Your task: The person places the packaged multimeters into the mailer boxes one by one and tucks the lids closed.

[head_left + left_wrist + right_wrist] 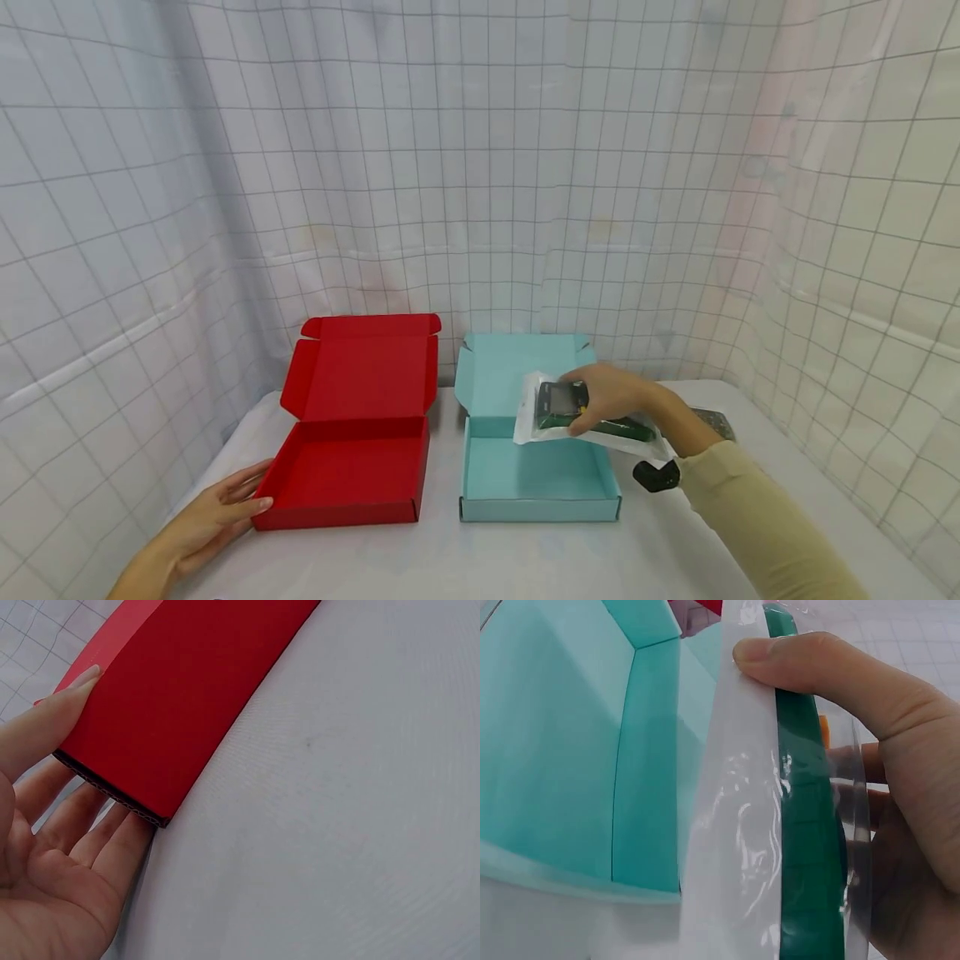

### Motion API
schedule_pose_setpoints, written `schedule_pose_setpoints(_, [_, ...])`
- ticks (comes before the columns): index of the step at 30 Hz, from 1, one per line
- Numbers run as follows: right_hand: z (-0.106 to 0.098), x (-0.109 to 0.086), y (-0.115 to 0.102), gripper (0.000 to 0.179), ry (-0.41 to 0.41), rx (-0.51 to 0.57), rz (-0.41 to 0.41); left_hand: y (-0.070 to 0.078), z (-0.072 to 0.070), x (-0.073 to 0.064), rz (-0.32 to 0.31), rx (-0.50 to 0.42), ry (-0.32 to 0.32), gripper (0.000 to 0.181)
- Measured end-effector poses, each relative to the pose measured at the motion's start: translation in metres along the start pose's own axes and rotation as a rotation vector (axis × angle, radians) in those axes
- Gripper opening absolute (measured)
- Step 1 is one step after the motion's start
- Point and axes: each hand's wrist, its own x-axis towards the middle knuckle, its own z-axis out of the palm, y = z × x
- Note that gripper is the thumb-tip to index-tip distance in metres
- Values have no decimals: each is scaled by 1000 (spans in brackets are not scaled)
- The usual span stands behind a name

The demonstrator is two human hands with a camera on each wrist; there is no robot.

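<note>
At the left, my left hand holds the near left corner of an open red cardboard box. Its thumb lies at the rim, and the fingers are along the outside of the left wall, partly hidden in the left wrist view. My right hand grips a clear plastic pouch with a white backing, thumb on the white side and fingers on the clear side. Inside the pouch shows a dark device with a green body. This pouch is held tilted above the open light-blue box.
Both boxes stand side by side with lids raised at the back. Right of the light-blue box lies a small black object. Behind the right forearm is a dark grey speckled item, partly hidden. A gridded white curtain encloses the white-covered table.
</note>
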Motion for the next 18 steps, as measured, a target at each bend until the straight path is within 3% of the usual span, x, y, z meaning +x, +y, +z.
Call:
schedule_pose_setpoints(4, [3,8,-4,97,5,4,-9,1,3,-1,-9,19,17,70])
schedule_pose_setpoints(11, [9,27,-16,95,-19,51,-71,3,2,-5,0,15,18,64])
schedule_pose_setpoints(18, [16,44,-30,92,-37,67,-132,2,0,-3,-44,27,47,69])
